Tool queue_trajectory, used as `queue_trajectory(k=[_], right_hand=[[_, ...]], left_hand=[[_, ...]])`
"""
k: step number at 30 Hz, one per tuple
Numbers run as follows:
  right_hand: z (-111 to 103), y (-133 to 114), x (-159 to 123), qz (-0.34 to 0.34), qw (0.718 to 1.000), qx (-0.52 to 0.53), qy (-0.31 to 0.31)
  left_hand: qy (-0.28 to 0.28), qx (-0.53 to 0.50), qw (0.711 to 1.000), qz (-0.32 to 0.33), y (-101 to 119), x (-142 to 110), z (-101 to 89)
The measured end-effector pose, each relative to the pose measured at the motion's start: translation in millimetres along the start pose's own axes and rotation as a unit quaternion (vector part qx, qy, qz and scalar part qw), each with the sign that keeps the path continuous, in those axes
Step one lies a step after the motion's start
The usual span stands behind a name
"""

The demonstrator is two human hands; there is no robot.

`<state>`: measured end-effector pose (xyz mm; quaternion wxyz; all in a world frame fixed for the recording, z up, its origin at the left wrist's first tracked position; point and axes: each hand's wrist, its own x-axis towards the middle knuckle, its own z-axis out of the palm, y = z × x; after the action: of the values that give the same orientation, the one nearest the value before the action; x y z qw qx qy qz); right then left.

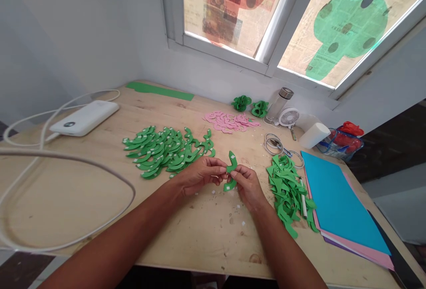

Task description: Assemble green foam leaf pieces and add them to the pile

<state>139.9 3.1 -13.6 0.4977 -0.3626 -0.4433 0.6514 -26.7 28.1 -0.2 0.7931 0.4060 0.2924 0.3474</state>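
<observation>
Both hands meet over the middle of the wooden table (199,236). My left hand (199,174) and my right hand (246,185) pinch one curved green foam piece (230,170) between their fingertips; a small white tab shows at its lower end. A spread pile of similar green curved pieces (166,149) lies just beyond my left hand. A heap of green offcuts (289,189) lies right of my right hand. Small white scraps (239,213) dot the table under the hands.
Pink foam pieces (229,121) and two green foam flowers (249,105) lie farther back. Scissors (278,146), a small white fan (289,117), a white pen (303,205), stacked coloured sheets (339,200), a white power bank (84,118) with cable (66,160), and a container holding red things (342,140) surround them.
</observation>
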Motion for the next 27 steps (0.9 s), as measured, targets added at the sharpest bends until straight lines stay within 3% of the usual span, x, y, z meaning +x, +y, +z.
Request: queue_trajectory(k=[27], right_hand=[[1.5,-1.9,-0.8,0.004,1.000,-0.007,-0.009]], left_hand=[[-0.020,0.009,1.000,-0.008,1.3,-1.7,-1.4]])
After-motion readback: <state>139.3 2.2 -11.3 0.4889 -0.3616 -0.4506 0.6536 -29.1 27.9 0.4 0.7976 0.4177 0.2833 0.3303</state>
